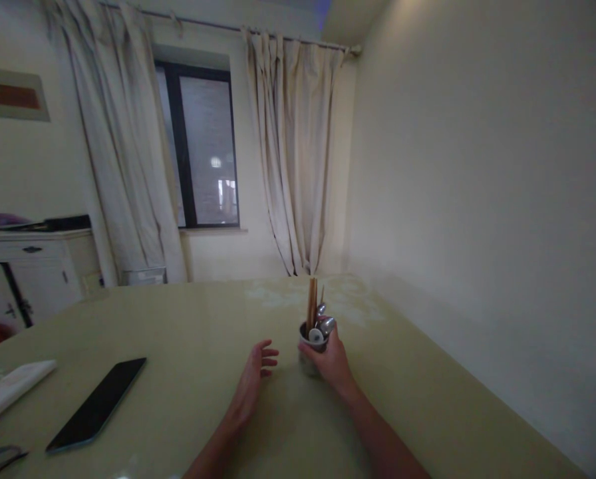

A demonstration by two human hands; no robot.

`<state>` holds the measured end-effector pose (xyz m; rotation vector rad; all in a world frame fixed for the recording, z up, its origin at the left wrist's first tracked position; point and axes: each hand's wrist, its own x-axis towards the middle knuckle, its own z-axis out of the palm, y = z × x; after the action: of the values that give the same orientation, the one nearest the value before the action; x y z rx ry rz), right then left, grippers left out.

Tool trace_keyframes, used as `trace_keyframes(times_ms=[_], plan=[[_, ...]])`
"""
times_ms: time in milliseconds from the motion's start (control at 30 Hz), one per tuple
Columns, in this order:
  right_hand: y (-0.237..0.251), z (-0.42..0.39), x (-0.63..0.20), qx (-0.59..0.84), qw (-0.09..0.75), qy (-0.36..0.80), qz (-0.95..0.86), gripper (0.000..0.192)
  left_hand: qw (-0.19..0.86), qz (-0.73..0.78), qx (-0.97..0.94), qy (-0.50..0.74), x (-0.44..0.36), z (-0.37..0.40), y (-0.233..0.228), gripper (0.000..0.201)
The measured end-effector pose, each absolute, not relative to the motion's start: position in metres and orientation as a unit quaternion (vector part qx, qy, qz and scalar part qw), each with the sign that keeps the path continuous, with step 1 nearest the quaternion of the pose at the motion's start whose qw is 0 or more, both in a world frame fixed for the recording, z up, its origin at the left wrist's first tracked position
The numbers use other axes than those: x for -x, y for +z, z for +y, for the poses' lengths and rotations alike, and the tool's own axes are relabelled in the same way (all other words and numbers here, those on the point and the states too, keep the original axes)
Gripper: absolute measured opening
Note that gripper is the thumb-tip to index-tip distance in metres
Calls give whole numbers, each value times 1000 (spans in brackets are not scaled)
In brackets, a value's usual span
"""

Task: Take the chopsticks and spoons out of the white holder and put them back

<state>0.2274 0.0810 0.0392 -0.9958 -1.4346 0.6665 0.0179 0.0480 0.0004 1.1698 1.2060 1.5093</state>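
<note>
I make out a round, greyish cup point(308, 364) with a smooth rim, holding slim wooden chopsticks point(310, 305) and shiny metal spoons point(327, 325) with curved bowls. Beneath spreads a glossy, pale green table point(203, 319); at its near left lies a flat, black, rectangular device point(98, 402), and far off I see softly pleated cloth curtains point(298, 133). The cup is right of centre, between the hands: the right hand point(332, 362) grips its right side, thumb across the near side, while the left hand point(254, 374) hovers apart, just left, fingers loosely spread.
</note>
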Motion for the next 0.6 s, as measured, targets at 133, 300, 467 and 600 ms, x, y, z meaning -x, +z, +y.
trace_keyframes(times_ms=[133, 300, 467, 600], plan=[[36, 105, -260, 518, 616, 186, -564, 63, 425, 492, -500, 572, -23, 40, 5, 87], [27, 129, -302, 603, 634, 67, -479, 69, 425, 489, -531, 546, -24, 33, 7, 81], [23, 135, -314, 662, 636, 39, -394, 82, 426, 489, -546, 530, -24, 34, 6, 82], [24, 132, -309, 646, 666, 59, -368, 101, 421, 493, -554, 523, -26, 32, 11, 81]])
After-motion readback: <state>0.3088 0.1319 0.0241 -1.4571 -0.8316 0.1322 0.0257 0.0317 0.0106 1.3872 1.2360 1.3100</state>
